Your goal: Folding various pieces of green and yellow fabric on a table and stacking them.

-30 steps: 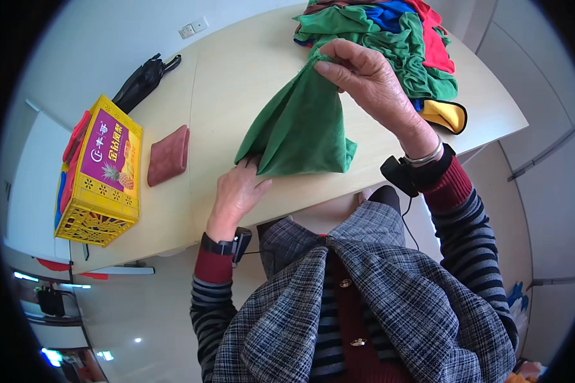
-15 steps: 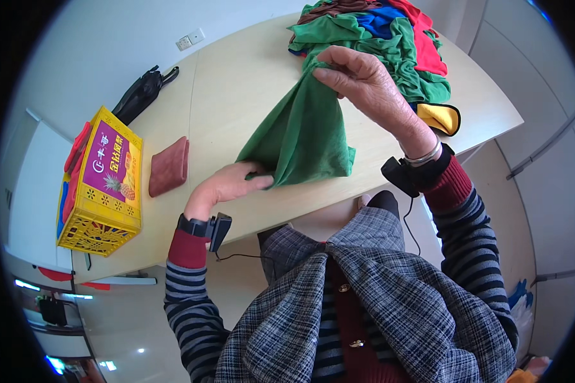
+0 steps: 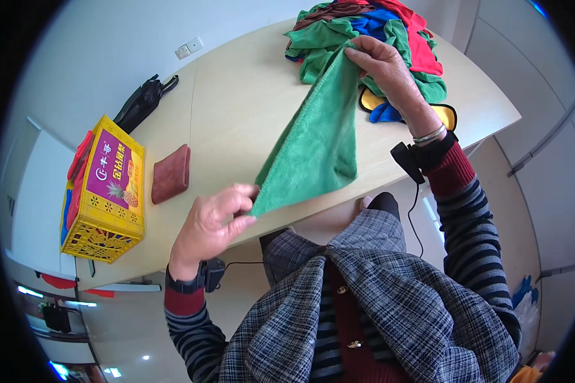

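A green towel (image 3: pixel 319 140) hangs stretched between my two hands above the table's near side, its edge running slantwise from one to the other. My left hand (image 3: pixel 214 223) pinches its lower left corner between thumb and fingers. Higher up and to the right, my right hand (image 3: pixel 384 67) grips another corner, close to the cloth pile. That pile (image 3: pixel 370 35) holds crumpled green, red, blue and brown cloths. Beside it lies a yellow cloth with dark edging (image 3: pixel 446 115), with a blue cloth (image 3: pixel 385 113) next to it.
A folded brownish-red cloth (image 3: pixel 171 174) lies on the pale wooden table (image 3: pixel 236 83), left of my hands. At the left edge stands a yellow plastic crate (image 3: pixel 102 236) with cloths in it. Behind it rests a black folded umbrella (image 3: pixel 140 103) near the wall.
The green towel has gone from bunched to stretched taut. My left hand moved down and left with its corner; my right hand rose slightly to the right.
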`<act>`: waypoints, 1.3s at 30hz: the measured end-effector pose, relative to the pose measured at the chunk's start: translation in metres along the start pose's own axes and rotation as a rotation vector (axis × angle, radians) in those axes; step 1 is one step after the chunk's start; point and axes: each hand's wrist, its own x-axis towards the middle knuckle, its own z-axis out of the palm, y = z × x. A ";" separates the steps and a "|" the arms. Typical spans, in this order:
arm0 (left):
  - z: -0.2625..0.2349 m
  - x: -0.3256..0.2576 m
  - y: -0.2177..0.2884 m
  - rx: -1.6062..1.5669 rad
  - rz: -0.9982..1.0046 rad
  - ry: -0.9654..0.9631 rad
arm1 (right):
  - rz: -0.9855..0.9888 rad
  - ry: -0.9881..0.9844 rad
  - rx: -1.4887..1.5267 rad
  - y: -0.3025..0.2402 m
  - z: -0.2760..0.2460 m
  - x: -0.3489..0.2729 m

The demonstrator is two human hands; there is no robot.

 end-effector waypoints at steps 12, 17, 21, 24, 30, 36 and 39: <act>-0.016 -0.003 0.056 0.302 -0.125 0.000 | -0.047 0.077 0.120 -0.047 -0.031 -0.001; -0.059 -0.002 0.062 0.383 -0.247 0.301 | -0.051 -0.026 0.009 -0.094 -0.050 0.003; -0.087 0.006 0.053 0.239 -0.197 0.450 | 0.047 -0.064 -0.084 -0.096 -0.055 0.004; -0.096 0.009 0.033 0.040 -0.184 0.461 | -0.161 -0.100 -0.007 -0.063 -0.057 0.013; -0.096 0.005 0.006 0.269 -0.160 0.437 | -0.100 -0.046 0.004 -0.055 -0.036 0.006; -0.100 -0.009 -0.030 -0.069 -0.205 0.431 | -0.140 -0.073 -0.015 -0.059 -0.025 0.001; -0.107 -0.014 -0.040 -0.123 -0.293 0.435 | -0.190 -0.078 -0.084 -0.062 -0.024 -0.001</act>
